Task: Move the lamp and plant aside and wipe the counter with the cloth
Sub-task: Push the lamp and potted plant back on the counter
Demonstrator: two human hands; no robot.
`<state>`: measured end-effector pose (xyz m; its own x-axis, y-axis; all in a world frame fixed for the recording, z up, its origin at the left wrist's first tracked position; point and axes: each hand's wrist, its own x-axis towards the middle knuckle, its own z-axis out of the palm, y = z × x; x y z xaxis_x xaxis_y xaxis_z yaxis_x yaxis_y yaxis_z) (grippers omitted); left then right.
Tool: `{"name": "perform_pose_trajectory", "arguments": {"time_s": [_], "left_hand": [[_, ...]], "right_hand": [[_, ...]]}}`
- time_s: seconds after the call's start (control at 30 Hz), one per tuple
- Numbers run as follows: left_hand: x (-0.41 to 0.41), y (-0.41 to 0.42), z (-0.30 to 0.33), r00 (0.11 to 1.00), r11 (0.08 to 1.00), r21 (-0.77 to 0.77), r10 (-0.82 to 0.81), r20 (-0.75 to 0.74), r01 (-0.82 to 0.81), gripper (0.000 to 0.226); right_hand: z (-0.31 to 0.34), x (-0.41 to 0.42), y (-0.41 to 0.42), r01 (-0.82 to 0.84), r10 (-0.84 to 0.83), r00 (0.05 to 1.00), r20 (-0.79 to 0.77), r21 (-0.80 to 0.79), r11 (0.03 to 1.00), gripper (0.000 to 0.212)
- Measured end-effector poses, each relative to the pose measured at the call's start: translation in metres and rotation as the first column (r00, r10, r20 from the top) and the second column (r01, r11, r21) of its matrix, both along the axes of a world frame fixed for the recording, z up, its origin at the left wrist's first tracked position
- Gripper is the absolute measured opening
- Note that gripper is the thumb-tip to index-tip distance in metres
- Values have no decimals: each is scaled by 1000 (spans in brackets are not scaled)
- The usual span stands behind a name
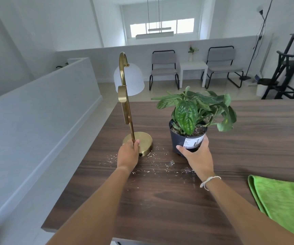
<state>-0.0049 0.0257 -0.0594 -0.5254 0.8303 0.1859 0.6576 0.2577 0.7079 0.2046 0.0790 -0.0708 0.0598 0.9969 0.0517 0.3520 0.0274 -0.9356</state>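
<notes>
A brass lamp [126, 110] with a white glass shade stands on its round base at the left part of the dark wooden counter [160, 200]. My left hand [127, 153] is wrapped around the bottom of its stem. To the right stands a leafy green plant [192, 110] in a black plastic pot with a white label. My right hand [195, 154] grips the front of that pot. A folded green cloth [284, 200] lies on the counter at the lower right, apart from both hands. White crumbs and a few water drops [160, 165] are scattered between lamp and plant.
The counter's left edge drops off beside a white half wall [36, 112]. Beyond the far edge stand two grey chairs [164, 68], a small white table [193, 68], a floor lamp and a black stool frame [287, 68].
</notes>
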Motion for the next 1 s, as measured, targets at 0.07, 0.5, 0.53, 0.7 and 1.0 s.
{"name": "perform_pose_trajectory", "arguments": {"time_s": [0.07, 0.5, 0.53, 0.7, 1.0], "left_hand": [[-1, 3, 0, 1000, 1000, 5, 10, 0, -10, 40], [-31, 28, -6, 966, 994, 1, -105, 237, 108, 38], [-37, 27, -8, 971, 983, -45, -168, 170, 178, 45], [-57, 22, -15, 944, 924, -257, -316, -91, 284, 89], [-62, 23, -24, 934, 923, -313, -294, -203, 223, 95]], "right_hand": [[1, -5, 3, -3, 3, 1000, 1, -2, 1000, 104], [-1, -28, 36, -46, 46, 999, -2, 1, 999, 104], [-1, -30, 38, -46, 46, 999, 2, 2, 999, 103], [-2, -34, 42, -38, 37, 999, 11, 10, 999, 104], [-5, -38, 50, -35, 35, 999, 23, 20, 999, 101]]}}
